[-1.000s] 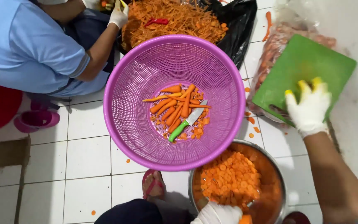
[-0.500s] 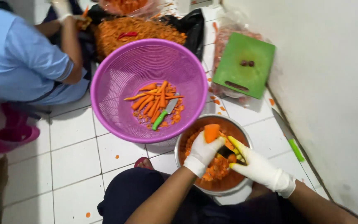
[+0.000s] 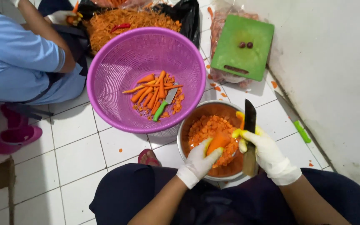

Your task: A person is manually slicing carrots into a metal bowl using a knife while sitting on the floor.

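My left hand (image 3: 198,161), in a white glove, holds an orange carrot piece (image 3: 218,141) over a metal bowl (image 3: 193,115) filled with chopped carrot. My right hand (image 3: 267,152), also gloved, grips a dark-bladed knife (image 3: 250,117) pointing up and away from me, just right of the carrot piece. Both hands sit above my lap at the bowl's near edge.
A purple basket (image 3: 117,62) ahead holds carrot sticks (image 3: 151,92) and a green-handled knife (image 3: 165,103). A green cutting board (image 3: 243,46) lies on a carrot bag at the wall. A person in blue (image 3: 19,58) sits at left by shredded carrot (image 3: 126,21) on black plastic.
My right hand left the green cutting board, came down to the bowl and now holds the knife upright. My left hand lifted a carrot piece from the bowl. The view shifted nearer.
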